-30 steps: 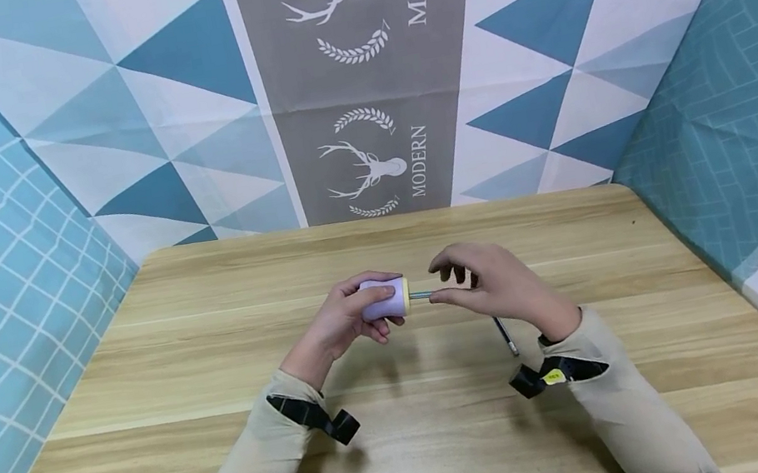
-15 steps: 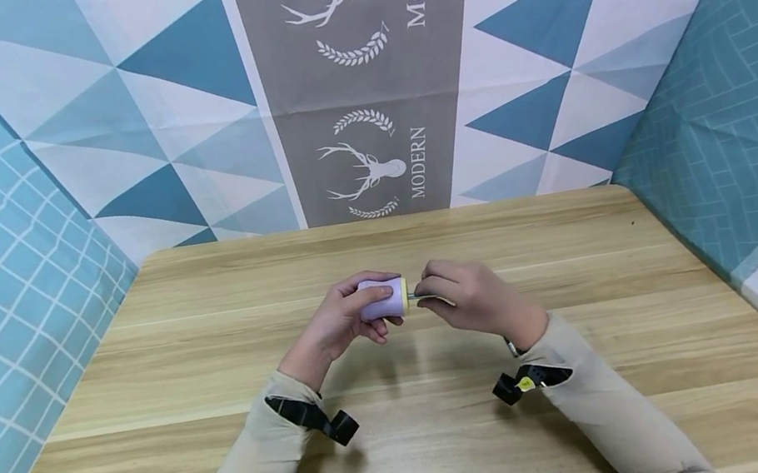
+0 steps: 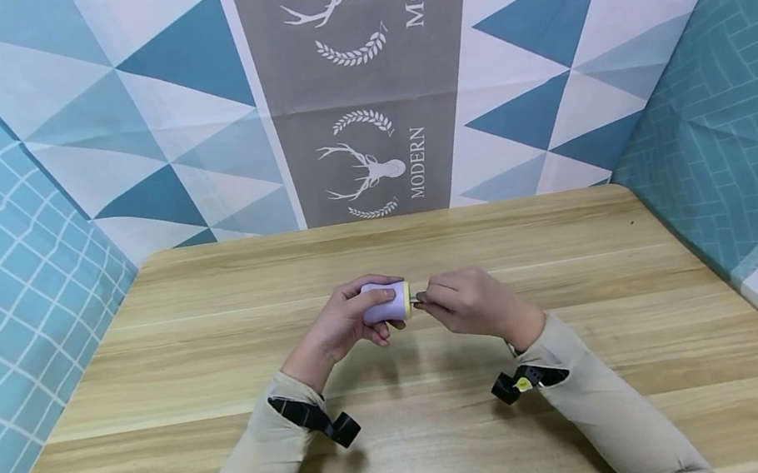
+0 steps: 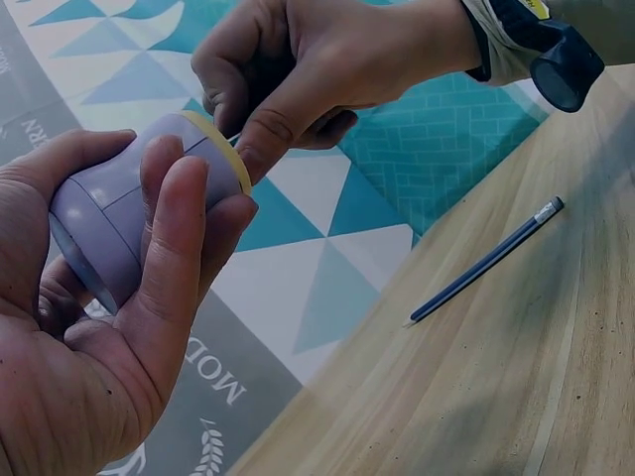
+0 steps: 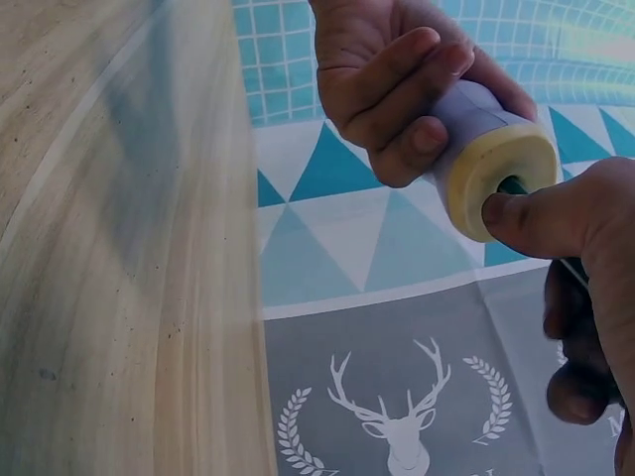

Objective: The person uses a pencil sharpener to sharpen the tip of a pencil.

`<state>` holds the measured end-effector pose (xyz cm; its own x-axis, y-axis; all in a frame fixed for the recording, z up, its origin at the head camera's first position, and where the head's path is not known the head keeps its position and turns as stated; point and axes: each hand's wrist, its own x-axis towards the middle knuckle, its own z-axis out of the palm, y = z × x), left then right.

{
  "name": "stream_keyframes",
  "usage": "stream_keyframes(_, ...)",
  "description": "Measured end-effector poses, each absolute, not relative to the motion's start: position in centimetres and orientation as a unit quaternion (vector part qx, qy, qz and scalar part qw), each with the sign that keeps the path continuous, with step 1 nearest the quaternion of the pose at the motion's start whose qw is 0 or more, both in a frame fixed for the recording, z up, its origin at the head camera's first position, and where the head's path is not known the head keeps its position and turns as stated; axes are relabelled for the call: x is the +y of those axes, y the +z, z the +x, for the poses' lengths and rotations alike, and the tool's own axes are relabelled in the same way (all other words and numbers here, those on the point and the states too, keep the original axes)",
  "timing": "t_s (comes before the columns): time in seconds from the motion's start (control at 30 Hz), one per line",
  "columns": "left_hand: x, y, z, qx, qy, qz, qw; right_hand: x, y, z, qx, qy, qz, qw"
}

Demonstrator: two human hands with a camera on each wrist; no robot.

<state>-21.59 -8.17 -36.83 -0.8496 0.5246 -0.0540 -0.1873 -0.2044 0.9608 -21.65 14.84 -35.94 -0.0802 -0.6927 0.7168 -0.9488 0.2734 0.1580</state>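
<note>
My left hand [image 3: 344, 319] grips a lilac, waisted pencil sharpener [image 3: 385, 303] with a yellow end, held up over the wooden table. Fingers wrap its side in the left wrist view. The yellow face [image 5: 466, 193] has a round hole in the middle, seen in the right wrist view. A slim dark green pencil [image 5: 512, 185] enters that hole. My right hand [image 3: 470, 302] pinches this pencil close to the yellow end, thumb tip right at the hole. Most of the pencil is hidden behind the right fingers.
A second pencil [image 4: 486, 260], dark with a pale eraser end, lies on the wooden table [image 4: 476, 397]. In the head view the right wrist mostly covers it. Patterned cloth [image 3: 359, 79] hangs behind the table and at both sides.
My right hand's loosely spread fingers have closed round the pencil, and the hand has moved left toward the sharpener. Less pencil shows between them. The left hand has stayed nearly still.
</note>
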Motion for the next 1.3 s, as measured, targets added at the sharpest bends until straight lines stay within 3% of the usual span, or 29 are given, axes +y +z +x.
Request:
stream_keyframes(0.43, -8.1, -37.1, -21.7, 0.593, 0.757, 0.141, 0.234, 15.0, -35.4, -20.9, -0.777, 0.222, 0.536, 0.243)
stream_keyframes(0.73, -8.0, -37.2, -21.7, 0.596, 0.754, 0.146, 0.233, 15.1, -34.8, -20.6, -0.847, 0.224, 0.466, 0.127)
stream_keyframes(1.3, -8.0, -37.1, -21.6, 0.599, 0.749, 0.155, 0.238, 15.2, -34.5, -20.6, -0.866, 0.239, 0.436, 0.046)
